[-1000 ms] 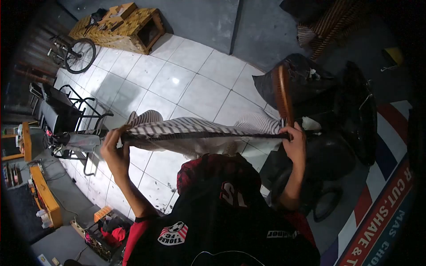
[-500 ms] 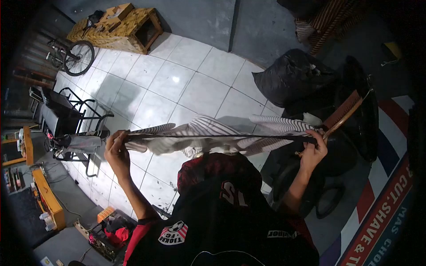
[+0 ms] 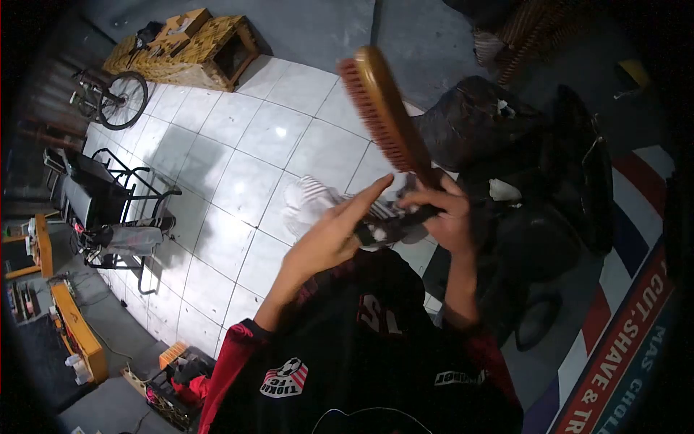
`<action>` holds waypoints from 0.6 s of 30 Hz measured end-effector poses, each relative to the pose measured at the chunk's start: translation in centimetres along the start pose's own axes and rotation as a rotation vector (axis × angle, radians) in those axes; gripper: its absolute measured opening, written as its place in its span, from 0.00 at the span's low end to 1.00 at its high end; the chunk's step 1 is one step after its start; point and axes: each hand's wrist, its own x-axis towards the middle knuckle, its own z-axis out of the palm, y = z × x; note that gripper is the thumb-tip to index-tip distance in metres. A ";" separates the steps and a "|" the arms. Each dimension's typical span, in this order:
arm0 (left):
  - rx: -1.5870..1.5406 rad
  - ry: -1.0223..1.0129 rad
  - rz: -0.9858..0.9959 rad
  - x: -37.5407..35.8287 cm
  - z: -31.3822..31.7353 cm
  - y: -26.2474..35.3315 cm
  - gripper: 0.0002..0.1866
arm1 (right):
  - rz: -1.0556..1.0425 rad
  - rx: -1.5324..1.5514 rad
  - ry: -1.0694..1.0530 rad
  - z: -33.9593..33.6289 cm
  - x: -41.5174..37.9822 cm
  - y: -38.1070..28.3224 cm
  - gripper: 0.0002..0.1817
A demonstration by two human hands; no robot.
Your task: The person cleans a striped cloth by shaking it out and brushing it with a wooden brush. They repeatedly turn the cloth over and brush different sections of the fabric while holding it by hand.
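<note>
A wooden brush with reddish-brown bristles stands up from my right hand, whose fingers are closed round its handle. The same hand also grips the bunched dark edge of a striped barber cape. The cape is white with thin dark stripes and hangs gathered in front of my chest. My left hand lies against the bunched cape, fingers stretched out toward my right hand. Its thumb and palm are hidden, so I cannot see any grip there.
Around me are a tiled floor, a black chair, a bicycle and a cloth-covered table. To the right stand a black plastic bag, dark seating and a lettered barber banner.
My hands have come together from wide apart, and the cape, stretched between them before, is now bunched. The brush has swung to point up and left. My left hand's fingers have straightened.
</note>
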 end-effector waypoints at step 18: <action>0.094 0.209 -0.070 2.6 0.4 1.3 0.26 | 0.198 0.056 0.181 7.4 -2.4 6.0 0.26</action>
